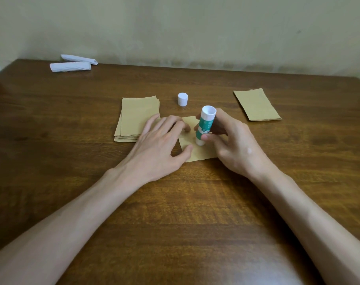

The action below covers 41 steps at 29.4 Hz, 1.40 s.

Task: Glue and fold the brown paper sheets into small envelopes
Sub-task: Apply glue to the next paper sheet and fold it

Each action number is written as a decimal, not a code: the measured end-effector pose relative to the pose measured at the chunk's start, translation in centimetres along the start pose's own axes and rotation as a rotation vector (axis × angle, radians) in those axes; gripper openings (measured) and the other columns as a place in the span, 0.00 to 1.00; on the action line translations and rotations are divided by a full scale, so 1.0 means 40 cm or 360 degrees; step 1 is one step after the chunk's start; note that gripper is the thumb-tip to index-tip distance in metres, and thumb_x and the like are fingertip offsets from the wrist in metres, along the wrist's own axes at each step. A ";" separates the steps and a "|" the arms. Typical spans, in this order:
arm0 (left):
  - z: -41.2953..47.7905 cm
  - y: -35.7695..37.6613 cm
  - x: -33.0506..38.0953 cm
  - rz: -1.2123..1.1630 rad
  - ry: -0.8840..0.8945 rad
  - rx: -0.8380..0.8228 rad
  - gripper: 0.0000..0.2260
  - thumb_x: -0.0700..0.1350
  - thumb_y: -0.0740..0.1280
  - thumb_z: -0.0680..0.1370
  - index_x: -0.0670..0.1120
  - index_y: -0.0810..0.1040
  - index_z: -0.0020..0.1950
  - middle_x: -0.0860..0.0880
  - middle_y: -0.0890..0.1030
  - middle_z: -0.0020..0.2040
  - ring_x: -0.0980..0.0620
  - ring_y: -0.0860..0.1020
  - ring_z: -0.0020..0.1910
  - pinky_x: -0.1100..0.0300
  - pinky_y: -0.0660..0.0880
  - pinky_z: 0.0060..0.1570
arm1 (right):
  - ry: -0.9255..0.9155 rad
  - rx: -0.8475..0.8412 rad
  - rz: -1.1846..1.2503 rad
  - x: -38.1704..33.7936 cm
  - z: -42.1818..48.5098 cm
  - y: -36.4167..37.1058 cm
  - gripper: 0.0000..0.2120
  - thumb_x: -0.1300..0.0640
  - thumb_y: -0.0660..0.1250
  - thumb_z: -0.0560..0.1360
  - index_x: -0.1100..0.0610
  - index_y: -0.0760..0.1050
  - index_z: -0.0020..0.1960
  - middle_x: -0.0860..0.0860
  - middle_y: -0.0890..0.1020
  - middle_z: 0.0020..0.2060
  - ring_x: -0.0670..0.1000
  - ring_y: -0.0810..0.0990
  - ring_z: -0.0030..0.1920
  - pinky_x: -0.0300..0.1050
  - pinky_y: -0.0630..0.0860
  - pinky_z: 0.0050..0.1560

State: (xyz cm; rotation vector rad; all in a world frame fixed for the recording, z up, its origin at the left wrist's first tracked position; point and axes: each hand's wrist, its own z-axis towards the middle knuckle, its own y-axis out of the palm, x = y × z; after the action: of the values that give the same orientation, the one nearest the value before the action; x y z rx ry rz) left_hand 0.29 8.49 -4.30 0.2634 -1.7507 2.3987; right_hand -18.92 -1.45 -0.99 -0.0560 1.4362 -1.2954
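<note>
A small brown paper sheet (197, 153) lies on the wooden table (175, 202) between my hands. My left hand (160, 145) presses on its left part with spread fingers and thumb. My right hand (234, 140) grips a green and white glue stick (204, 124), held nearly upright with its lower tip touching the sheet. The stick's white cap (182, 99) stands on the table just behind. A stack of brown sheets (138, 118) lies to the left, partly under my left fingers. A thinner pile of brown paper (257, 104) lies at the right.
Two rolled white papers (72, 63) lie at the table's far left corner, near the wall (195, 27). Bare wood stretches in front of my forearms down to the near edge.
</note>
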 end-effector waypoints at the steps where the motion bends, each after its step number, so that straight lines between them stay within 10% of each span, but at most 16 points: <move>1: 0.000 0.000 0.000 -0.0002 0.0001 0.0004 0.18 0.61 0.58 0.83 0.53 0.71 0.68 0.57 0.71 0.64 0.57 0.71 0.67 0.50 0.51 0.81 | 0.0007 -0.0004 -0.0020 0.000 0.000 -0.002 0.13 0.60 0.70 0.81 0.54 0.74 0.64 0.46 0.85 0.56 0.47 0.83 0.59 0.54 0.80 0.62; 8: -0.001 0.000 -0.004 -0.0019 -0.0001 -0.0002 0.18 0.61 0.58 0.83 0.53 0.71 0.68 0.58 0.71 0.65 0.57 0.71 0.68 0.50 0.50 0.81 | 0.0008 0.0146 -0.0129 -0.002 -0.013 -0.009 0.13 0.52 0.74 0.79 0.52 0.75 0.60 0.42 0.82 0.51 0.42 0.81 0.52 0.33 0.78 0.53; 25: -0.002 0.000 0.000 -0.0011 -0.0005 -0.0015 0.21 0.62 0.55 0.82 0.53 0.72 0.69 0.58 0.71 0.66 0.58 0.71 0.68 0.51 0.49 0.82 | 0.0194 0.0246 -0.0228 0.008 -0.038 -0.042 0.17 0.52 0.74 0.79 0.52 0.74 0.64 0.41 0.79 0.53 0.43 0.80 0.51 0.21 0.73 0.48; 35: -0.001 0.000 0.000 -0.0029 0.0001 -0.0012 0.21 0.62 0.55 0.81 0.53 0.72 0.68 0.58 0.71 0.65 0.58 0.71 0.68 0.51 0.49 0.81 | 0.0258 0.0635 0.0282 0.021 -0.037 -0.069 0.18 0.53 0.72 0.81 0.56 0.74 0.68 0.47 0.82 0.59 0.43 0.82 0.59 0.40 0.81 0.60; 41: -0.001 0.000 -0.001 -0.0031 0.0003 -0.0013 0.20 0.62 0.56 0.81 0.53 0.72 0.68 0.58 0.71 0.65 0.57 0.71 0.68 0.48 0.52 0.81 | 0.0040 0.0276 0.0233 0.012 -0.030 -0.006 0.12 0.55 0.74 0.80 0.57 0.78 0.61 0.47 0.85 0.53 0.48 0.85 0.54 0.50 0.83 0.57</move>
State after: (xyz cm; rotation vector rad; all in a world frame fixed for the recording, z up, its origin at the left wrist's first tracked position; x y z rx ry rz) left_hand 0.31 8.52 -4.33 0.2761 -1.7488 2.3770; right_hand -20.10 -1.09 -1.44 0.1785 1.3187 -1.2978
